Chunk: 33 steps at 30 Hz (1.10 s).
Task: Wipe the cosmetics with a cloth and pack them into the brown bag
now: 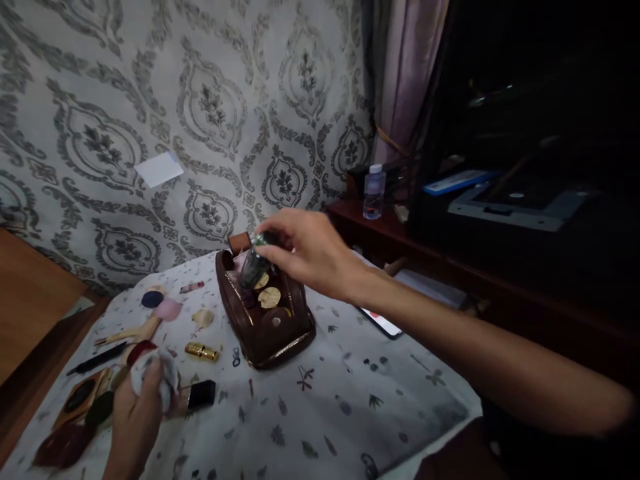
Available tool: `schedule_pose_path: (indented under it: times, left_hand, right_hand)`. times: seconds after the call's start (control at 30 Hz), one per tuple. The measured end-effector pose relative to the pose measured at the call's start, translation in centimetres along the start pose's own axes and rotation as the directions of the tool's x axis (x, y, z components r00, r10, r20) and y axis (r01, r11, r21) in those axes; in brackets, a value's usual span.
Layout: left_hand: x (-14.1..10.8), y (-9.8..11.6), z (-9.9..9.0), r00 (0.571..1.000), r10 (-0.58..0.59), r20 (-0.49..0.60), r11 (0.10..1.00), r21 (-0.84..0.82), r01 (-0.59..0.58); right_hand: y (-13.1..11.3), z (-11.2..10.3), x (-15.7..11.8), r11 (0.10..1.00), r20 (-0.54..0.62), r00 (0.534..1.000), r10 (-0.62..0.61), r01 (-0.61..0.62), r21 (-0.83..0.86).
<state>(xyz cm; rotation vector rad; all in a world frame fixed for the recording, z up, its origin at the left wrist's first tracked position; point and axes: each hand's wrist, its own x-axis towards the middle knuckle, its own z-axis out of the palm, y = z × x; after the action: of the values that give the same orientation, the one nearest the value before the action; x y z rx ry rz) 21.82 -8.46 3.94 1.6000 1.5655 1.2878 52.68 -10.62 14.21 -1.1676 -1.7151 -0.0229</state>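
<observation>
My right hand [300, 247] grips a small dark, glossy bottle [254, 268] by its top, over the mouth of an unzipped brown bag [270, 337]. The bottle hangs tilted, its lower end inside the opening; I cannot tell whether it touches the bottom. Two round gold-coloured pieces [269, 297] show in the bag beside it. At the lower left, my left hand [137, 400] is closed on a crumpled white cloth or tissue [159, 377]. A round red item [141, 352] sits right behind that cloth, partly hidden.
Makeup lies on the patterned tablecloth [320, 427]: a gold lipstick [201, 351], a pink sponge [168, 309], a black-ended item [201, 395] and a compact [80, 395]. A phone or tablet [383, 325] lies under my right forearm. A clear bottle [374, 193] stands on the dark red shelf.
</observation>
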Motion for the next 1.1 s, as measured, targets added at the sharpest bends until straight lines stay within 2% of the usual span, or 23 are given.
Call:
schedule_pose_path:
  times: [0.1,0.17,0.3,0.47,0.57,0.67,0.73,0.8,0.93,1.1]
  left_hand:
    - [-0.2,-3.2,-0.8,0.986,0.131,0.102,0.983,0.117,-0.143]
    - [-0.4,-4.7,-1.1,0.965,0.187,0.182,0.963,0.159,-0.216]
    - [-0.5,-6.4,-1.2,0.942,0.161,0.296,0.949,0.214,-0.23]
    - [-0.5,-6.8,-0.7,0.95,0.171,0.259,0.953,0.201,-0.227]
    - [-0.6,-6.6,-0.6,0.958,0.171,0.23,0.954,0.206,-0.22]
    - [-0.8,-6.6,-0.5,0.963,0.172,0.208,0.952,0.218,-0.217]
    - [-0.9,-6.6,-0.5,0.966,0.175,0.19,0.952,0.219,-0.216]
    - [-1.0,-6.7,-0.4,0.969,0.179,0.171,0.954,0.211,-0.214]
    - [-1.0,-6.9,-0.3,0.976,0.163,0.148,0.96,0.205,-0.191]
    - [-1.0,-7.1,-0.3,0.972,0.192,0.136,0.952,0.217,-0.218]
  right_hand:
    - [1.2,2.8,1.0,0.999,0.195,0.981,0.02,-0.011,-0.046]
    - [1.9,4.6,1.7,0.998,0.282,0.959,0.036,-0.02,-0.058]
    - [3.3,7.7,2.8,0.992,0.398,0.916,0.051,0.0,-0.125]
    - [4.4,10.3,3.4,0.972,0.551,0.825,0.126,0.007,-0.234]
    - [4.9,10.7,3.9,0.948,0.599,0.774,0.208,-0.008,-0.319]
    - [5.4,10.4,4.4,0.946,0.608,0.756,0.245,-0.049,-0.321]
    - [5.6,10.2,4.7,0.957,0.62,0.76,0.195,-0.011,-0.289]
    - [5.7,10.2,4.8,0.968,0.637,0.765,0.096,0.076,-0.238]
    - [6.2,10.4,4.5,0.957,0.661,0.744,-0.095,0.251,-0.145]
    - [6.9,10.4,4.6,0.946,0.695,0.701,-0.158,0.308,-0.097]
